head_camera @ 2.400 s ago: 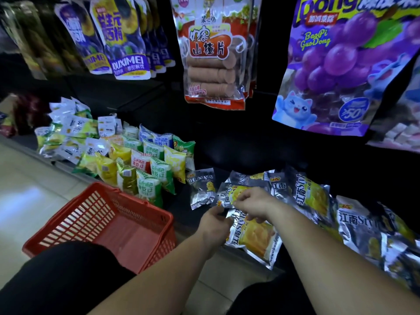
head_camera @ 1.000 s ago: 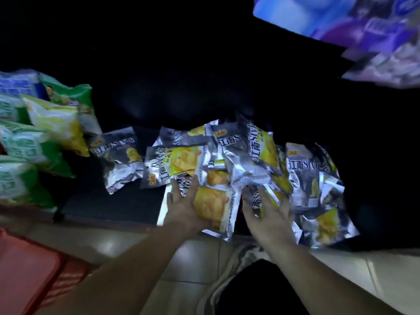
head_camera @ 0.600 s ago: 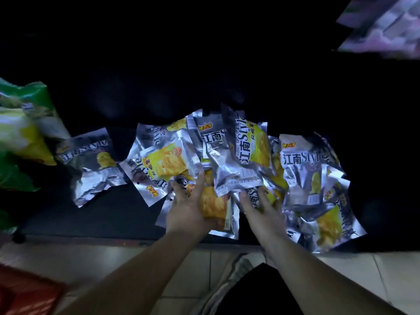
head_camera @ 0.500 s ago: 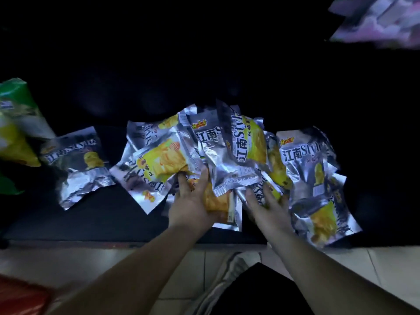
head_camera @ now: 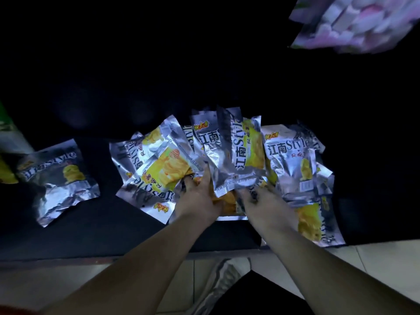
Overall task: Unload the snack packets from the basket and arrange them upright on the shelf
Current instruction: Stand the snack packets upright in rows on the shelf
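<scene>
Several silver and yellow snack packets [head_camera: 241,151] lie in a loose, overlapping heap on the dark bottom shelf [head_camera: 102,226]. My left hand [head_camera: 197,198] presses into the middle of the heap, fingers tucked under a yellow-fronted packet [head_camera: 166,167]. My right hand [head_camera: 263,201] is beside it, fingers pushed under the silver packets. Whether either hand grips a packet is hidden by the packets. One packet [head_camera: 59,178] lies alone to the left. The basket is almost out of view, a red sliver at the bottom left corner.
A large pink and white bag [head_camera: 354,23] hangs at the top right. Green and yellow packets [head_camera: 6,142] show at the left edge. Light floor tiles [head_camera: 68,276] and my shoe [head_camera: 222,278] lie below the shelf's front edge.
My view has tipped down onto the shelf and the basket has slid out of view. Both hands have pushed deeper into the heap and the packets have bunched up.
</scene>
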The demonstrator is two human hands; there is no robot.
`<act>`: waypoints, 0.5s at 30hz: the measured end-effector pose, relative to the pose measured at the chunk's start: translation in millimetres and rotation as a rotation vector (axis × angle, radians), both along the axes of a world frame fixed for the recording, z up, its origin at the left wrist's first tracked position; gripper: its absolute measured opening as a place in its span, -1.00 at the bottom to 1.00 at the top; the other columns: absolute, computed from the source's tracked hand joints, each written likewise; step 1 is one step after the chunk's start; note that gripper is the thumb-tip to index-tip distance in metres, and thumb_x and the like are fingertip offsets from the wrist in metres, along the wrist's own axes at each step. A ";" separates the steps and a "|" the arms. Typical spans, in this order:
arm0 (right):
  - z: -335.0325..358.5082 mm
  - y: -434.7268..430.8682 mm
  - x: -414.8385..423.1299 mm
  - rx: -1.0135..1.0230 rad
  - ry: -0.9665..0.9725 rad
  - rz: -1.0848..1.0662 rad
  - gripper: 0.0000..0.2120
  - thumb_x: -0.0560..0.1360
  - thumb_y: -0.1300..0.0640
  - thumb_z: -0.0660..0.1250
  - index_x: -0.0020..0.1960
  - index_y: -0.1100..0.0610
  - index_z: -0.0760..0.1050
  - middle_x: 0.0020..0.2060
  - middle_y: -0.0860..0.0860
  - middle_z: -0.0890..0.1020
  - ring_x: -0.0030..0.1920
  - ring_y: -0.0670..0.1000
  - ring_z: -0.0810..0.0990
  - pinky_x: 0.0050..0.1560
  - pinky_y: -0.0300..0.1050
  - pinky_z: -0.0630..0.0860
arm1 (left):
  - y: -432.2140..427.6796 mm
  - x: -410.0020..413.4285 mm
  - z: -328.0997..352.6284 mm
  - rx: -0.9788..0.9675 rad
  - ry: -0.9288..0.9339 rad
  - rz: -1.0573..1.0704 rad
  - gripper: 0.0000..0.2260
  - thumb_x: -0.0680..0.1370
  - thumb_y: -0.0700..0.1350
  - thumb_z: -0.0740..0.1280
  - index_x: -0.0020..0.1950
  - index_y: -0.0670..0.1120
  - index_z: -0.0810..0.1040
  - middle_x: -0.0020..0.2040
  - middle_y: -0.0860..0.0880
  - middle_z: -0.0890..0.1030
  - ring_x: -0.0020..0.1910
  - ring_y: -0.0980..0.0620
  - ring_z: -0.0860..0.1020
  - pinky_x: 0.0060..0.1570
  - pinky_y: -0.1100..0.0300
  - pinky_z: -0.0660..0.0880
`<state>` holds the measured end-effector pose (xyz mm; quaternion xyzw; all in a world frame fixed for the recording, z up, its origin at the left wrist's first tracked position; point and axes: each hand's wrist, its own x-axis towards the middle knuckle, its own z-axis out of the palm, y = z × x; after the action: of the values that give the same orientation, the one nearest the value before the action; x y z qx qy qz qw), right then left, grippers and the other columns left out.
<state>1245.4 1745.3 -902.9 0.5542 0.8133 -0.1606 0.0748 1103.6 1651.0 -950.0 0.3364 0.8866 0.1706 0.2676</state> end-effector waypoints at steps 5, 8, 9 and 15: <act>18.9 -28.3 16.9 -0.062 0.083 -0.108 -0.64 0.60 -0.28 0.16 0.20 -0.05 0.46 0.32 0.09 0.37 0.17 0.22 0.57 0.02 0.00 0.48 | -8.4 -9.7 1.0 0.151 -0.089 0.124 -0.09 0.41 0.02 0.46 0.62 0.27 0.00 0.44 -0.13 0.33 0.30 -0.21 0.46 0.22 -0.07 0.51; 9.0 -43.0 18.3 -0.376 0.157 -0.209 -0.68 0.58 -0.28 0.16 0.17 -0.13 0.51 0.26 0.10 0.45 0.21 0.19 0.53 0.16 -0.01 0.46 | -17.9 -9.9 5.9 0.276 -0.189 0.209 -0.26 0.45 -0.13 0.42 0.57 0.23 0.25 0.44 -0.10 0.36 0.04 -0.01 0.53 -0.05 0.16 0.48; 6.2 -45.7 18.0 -0.412 0.159 -0.209 -0.64 0.56 -0.29 0.15 0.21 -0.15 0.52 0.26 0.09 0.49 0.19 0.18 0.54 0.22 0.03 0.49 | -22.4 -11.5 5.4 0.292 -0.192 0.210 -0.33 0.48 -0.16 0.40 0.54 0.22 0.30 0.42 -0.10 0.40 -0.04 0.04 0.53 -0.10 0.18 0.48; 29.2 -55.6 1.9 -0.118 -0.093 -0.039 -0.58 0.54 -0.28 0.11 0.12 -0.05 0.57 0.14 0.03 0.52 0.13 0.16 0.60 0.00 0.01 0.48 | -62.5 -31.2 15.9 0.311 -0.200 0.216 -0.53 0.54 -0.20 0.36 0.44 0.05 0.50 0.20 -0.01 0.62 0.08 -0.06 0.62 0.03 0.12 0.60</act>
<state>1247.3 1689.7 -873.7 0.5716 0.7870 -0.1838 0.1418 1072.4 1588.5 -934.1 0.2579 0.8495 0.3658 0.2794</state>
